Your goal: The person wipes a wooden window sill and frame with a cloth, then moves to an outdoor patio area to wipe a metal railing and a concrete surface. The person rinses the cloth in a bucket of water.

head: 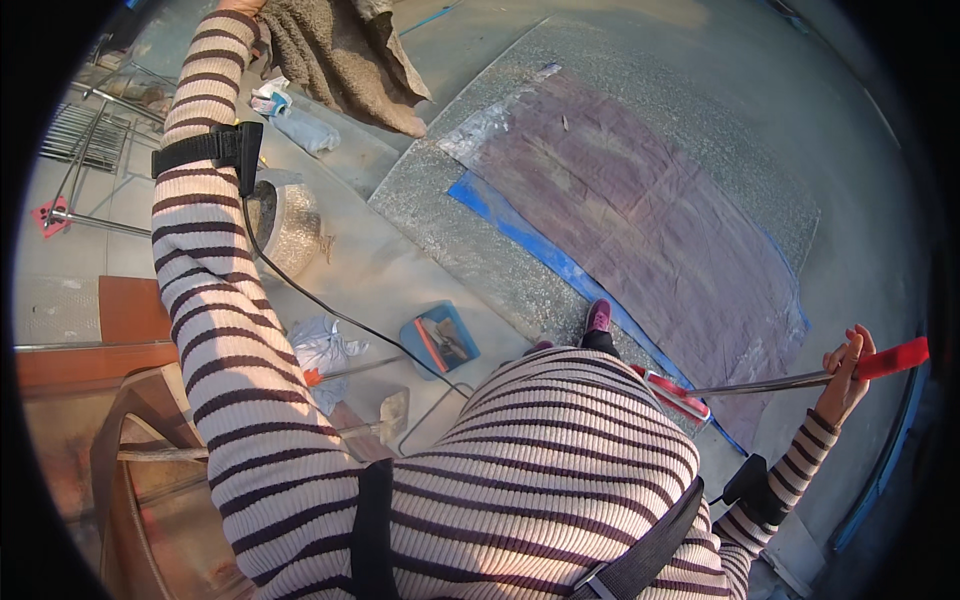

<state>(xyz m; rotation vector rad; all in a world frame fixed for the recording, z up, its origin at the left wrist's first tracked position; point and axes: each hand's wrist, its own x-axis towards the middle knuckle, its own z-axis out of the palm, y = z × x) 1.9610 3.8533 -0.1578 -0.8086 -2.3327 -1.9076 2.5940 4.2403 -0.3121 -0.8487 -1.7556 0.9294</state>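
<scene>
My left arm reaches up the picture, and only the back part of my left hand [241, 6] shows at the top edge; its fingers are cut off. Right beside it hangs a thick brown-grey fabric piece [322, 64], its upper end out of view. Out to the right, my right hand [847, 379] has thumb and fingers around the metal pole [765, 384] of a long-handled floor tool, just below its red grip [892, 358]. The tool's red and white head [679, 397] is low beside my body, near the edge of a blue sheet [517, 225].
A dusty purple-brown cloth [637, 202] lies over the blue sheet on a speckled floor mat [442, 210]. At left are a blue bin [439, 341] with a dustpan-like item, a tied plastic bag [322, 341], a foil-wrapped roll [296, 225] and a metal rack [86, 139].
</scene>
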